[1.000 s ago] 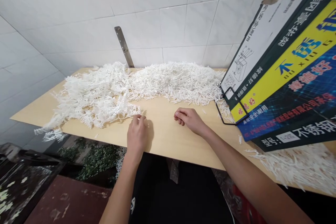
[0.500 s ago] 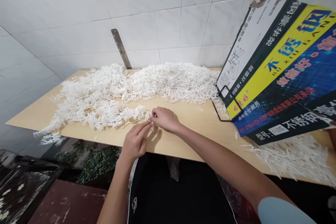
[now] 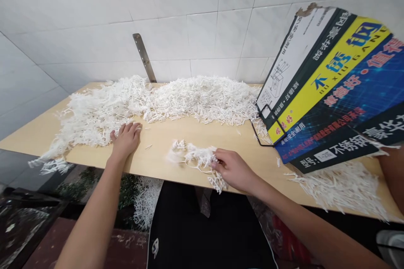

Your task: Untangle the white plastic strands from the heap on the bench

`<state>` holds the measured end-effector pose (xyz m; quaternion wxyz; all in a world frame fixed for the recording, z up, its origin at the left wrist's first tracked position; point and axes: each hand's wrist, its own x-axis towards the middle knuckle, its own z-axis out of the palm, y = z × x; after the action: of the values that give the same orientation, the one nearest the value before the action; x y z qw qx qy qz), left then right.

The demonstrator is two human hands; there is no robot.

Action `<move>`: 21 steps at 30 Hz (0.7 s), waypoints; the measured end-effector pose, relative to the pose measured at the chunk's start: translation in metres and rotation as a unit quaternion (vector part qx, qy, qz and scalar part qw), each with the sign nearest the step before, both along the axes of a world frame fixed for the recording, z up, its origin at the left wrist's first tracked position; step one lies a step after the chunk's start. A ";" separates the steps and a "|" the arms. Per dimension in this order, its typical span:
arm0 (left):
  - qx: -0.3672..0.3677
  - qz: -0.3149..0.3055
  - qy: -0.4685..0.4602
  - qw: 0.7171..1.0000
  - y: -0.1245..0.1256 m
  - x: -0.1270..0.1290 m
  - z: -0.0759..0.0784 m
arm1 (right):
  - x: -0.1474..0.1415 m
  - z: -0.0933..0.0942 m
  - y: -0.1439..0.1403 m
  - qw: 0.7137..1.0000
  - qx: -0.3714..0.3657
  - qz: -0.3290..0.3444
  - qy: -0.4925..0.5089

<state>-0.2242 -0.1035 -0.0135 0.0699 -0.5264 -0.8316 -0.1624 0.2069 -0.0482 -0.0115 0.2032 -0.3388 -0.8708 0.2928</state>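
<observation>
My right hand (image 3: 235,170) pinches a clump of thin white branching strands (image 3: 202,157) between thumb and fingers, close to the board's front edge. Part of the clump trails left and is blurred. Farther left, my left hand (image 3: 126,141) lies with fingers spread at the front edge of a large tangled pile of white branching strands (image 3: 97,109). Its fingertips touch the strands. Behind both hands, a long heap of short loose white pieces (image 3: 202,96) runs along the wall.
The wooden board (image 3: 170,132) carries the piles against a tiled wall. A printed cardboard box (image 3: 334,92) in a black wire stand (image 3: 263,145) rises at right. More white strands (image 3: 344,189) lie beyond it. A metal strip (image 3: 144,56) leans on the wall.
My hands, together at the middle before, are now apart. The right has pulled the clump right and nearer; the left has moved to the pile. White pieces below the board now show.
</observation>
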 end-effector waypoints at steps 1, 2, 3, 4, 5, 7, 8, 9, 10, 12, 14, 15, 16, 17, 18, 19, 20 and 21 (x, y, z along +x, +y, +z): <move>0.011 0.001 0.004 1.000 0.001 0.000 0.002 | 0.015 -0.001 -0.001 0.999 -0.003 -0.033 -0.003; 0.027 -0.002 0.012 1.000 0.002 0.002 0.003 | 0.027 -0.002 -0.002 0.998 -0.005 -0.062 -0.005; 0.047 -0.007 0.023 0.999 0.001 0.005 0.005 | 0.035 -0.003 -0.002 0.996 -0.004 -0.085 -0.006; 0.072 -0.012 0.037 0.997 0.000 0.009 0.006 | 0.041 -0.003 -0.002 0.995 -0.001 -0.102 -0.005; 0.096 -0.018 0.053 0.994 -0.002 0.014 0.008 | 0.043 -0.004 -0.002 0.994 0.005 -0.113 -0.001; 0.135 -0.028 0.076 0.988 -0.006 0.026 0.010 | 0.042 -0.006 -0.001 0.992 0.020 -0.124 0.008; 0.148 -0.028 0.080 0.985 -0.008 0.032 0.010 | 0.039 -0.007 0.000 0.991 0.026 -0.131 0.010; 0.158 -0.021 0.078 0.984 -0.010 0.036 0.011 | 0.037 -0.008 0.000 0.990 0.028 -0.139 0.012; 0.161 -0.009 0.073 0.984 -0.012 0.041 0.011 | 0.035 -0.009 0.001 0.989 0.024 -0.147 0.014; 0.144 0.018 0.052 0.988 -0.017 0.048 0.012 | 0.034 -0.010 0.000 0.985 0.007 -0.170 0.034; 0.105 0.031 0.019 0.994 -0.025 0.059 0.016 | 0.036 -0.011 -0.002 0.975 0.022 -0.205 0.086; 0.088 0.029 0.001 0.996 -0.030 0.068 0.018 | 0.037 -0.011 -0.005 0.967 0.056 -0.220 0.117; 0.084 0.025 -0.013 0.996 -0.034 0.080 0.021 | 0.038 -0.011 -0.009 0.958 0.108 -0.226 0.142; 0.094 0.019 -0.019 0.995 -0.038 0.094 0.024 | 0.038 -0.010 -0.013 0.949 0.167 -0.216 0.155; 0.117 0.003 -0.025 0.993 -0.040 0.112 0.027 | 0.037 -0.009 -0.018 0.945 0.220 -0.188 0.151; 0.150 -0.029 -0.037 0.988 -0.041 0.132 0.028 | 0.035 -0.007 -0.023 0.947 0.259 -0.143 0.128; 0.152 -0.093 -0.065 0.982 -0.039 0.153 0.029 | 0.031 -0.005 -0.028 0.952 0.277 -0.094 0.092; 0.133 -0.171 -0.099 0.971 -0.035 0.173 0.029 | 0.025 -0.003 -0.033 0.958 0.279 -0.052 0.050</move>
<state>-0.0511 -0.1387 0.0152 0.0277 -0.6285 -0.7029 -0.3320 0.2323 -0.0816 -0.0145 0.3480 -0.2985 -0.8876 0.0436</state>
